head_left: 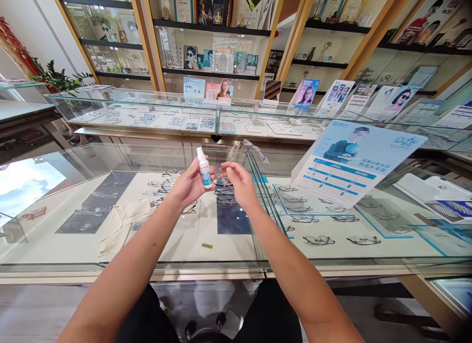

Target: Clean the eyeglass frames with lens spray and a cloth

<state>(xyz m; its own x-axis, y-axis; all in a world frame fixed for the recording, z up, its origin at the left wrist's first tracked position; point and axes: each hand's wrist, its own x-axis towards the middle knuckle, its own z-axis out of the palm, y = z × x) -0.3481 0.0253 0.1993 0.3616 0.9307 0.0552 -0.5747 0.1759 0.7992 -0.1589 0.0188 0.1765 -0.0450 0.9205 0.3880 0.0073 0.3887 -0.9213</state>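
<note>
My left hand [188,185] is wrapped round a small white spray bottle [204,169] with a blue label, held upright above the glass counter [147,254]. My right hand [239,181] pinches a pair of thin-framed glasses [243,148] by the frame; the lenses stick up and away from me. Both hands are close together, the bottle's nozzle a little left of the glasses. A pale cleaning cloth [120,225] lies on the counter to the left, below my left forearm.
Inside the glass showcase lie several glasses on trays. A tilted blue-and-white advertising card [354,161] stands on the counter at the right. A small brass-coloured piece [207,245] lies on the glass. A second showcase and wall shelves stand behind.
</note>
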